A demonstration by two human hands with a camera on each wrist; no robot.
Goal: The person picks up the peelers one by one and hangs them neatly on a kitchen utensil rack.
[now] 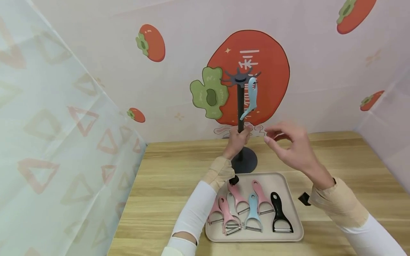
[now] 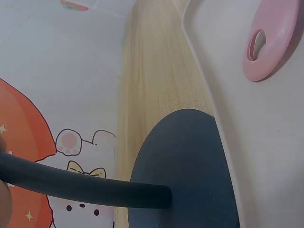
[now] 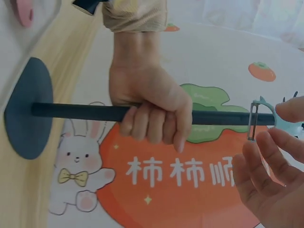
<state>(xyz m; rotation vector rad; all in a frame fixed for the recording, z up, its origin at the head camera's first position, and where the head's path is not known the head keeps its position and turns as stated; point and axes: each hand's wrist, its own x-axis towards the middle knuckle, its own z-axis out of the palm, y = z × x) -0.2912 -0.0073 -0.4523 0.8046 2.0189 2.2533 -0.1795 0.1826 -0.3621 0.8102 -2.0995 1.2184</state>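
One blue peeler (image 1: 252,93) already hangs on the stand (image 1: 240,103); other peelers (image 1: 253,205) remain before it. Left hand (image 1: 237,143) grips stand; right hand (image 1: 293,147) has fingers parted.

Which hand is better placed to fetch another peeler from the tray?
Probably the right hand: it appears to hold nothing and is on the side of the tray where the black peeler lies. The left hand is occupied, gripping the black pole.

We record pink, pale-blue, off-white and black peelers (image 1: 253,204); beige tray (image 1: 272,183); near-black stand (image 1: 241,103); wood-grained table (image 1: 166,192); persimmon-printed backdrop (image 1: 179,81).
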